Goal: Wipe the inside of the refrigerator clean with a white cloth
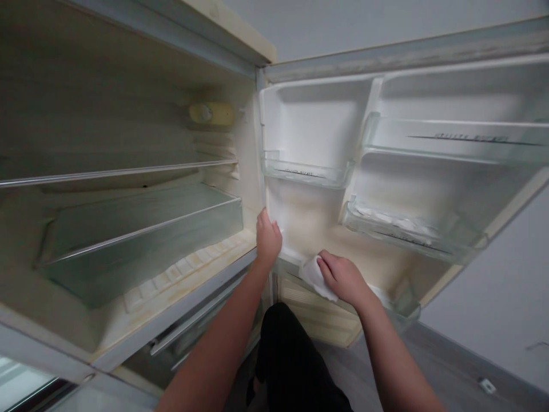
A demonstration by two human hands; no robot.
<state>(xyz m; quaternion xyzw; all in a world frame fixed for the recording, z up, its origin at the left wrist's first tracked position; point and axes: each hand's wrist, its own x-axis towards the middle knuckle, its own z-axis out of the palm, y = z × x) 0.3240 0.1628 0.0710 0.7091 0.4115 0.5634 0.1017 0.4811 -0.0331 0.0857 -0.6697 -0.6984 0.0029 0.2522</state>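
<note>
Clamping fingers (326,268) of right hand (343,279) on white cloth (315,278) | left hand (269,239) by hinge edge (261,131), unable to tell grip | risking pinch if swinging fridge door (311,209) closed

right fingers (325,262) grip white cloth (313,278) | left fingers (262,220) near fridge door (306,209)

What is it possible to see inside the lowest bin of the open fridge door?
Beside the right hand, a whitish patch shows, too unclear to identify. That hand holds a white cloth at the front of the lowest bin; both hide part of the interior.
</note>
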